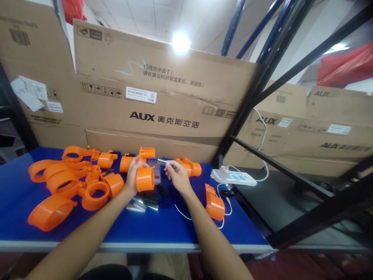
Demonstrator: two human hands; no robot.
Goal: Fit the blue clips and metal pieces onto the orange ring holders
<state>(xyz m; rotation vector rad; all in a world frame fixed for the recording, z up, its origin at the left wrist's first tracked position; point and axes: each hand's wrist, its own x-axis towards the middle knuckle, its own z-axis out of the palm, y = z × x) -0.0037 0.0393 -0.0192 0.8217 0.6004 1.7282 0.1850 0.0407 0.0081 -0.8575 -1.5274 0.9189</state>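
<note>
My left hand (133, 174) is closed around an orange plastic cylinder (145, 179), held just above the blue table (175, 229). My right hand (177, 175) pinches a thin pale strip (163, 161) beside the cylinder's top. A dark phone-like device (155, 171) lies behind the cylinder, between both hands. Small grey and dark flat pieces (144, 203) lie on the table under my wrists.
Several orange rings and clamp parts (70, 186) spread over the table's left half. More orange parts lie at the back (189, 167) and right (215, 204). A white power strip (233, 177) with cable sits at right. Cardboard boxes (163, 97) wall the back; a dark metal rack (262, 85) stands right.
</note>
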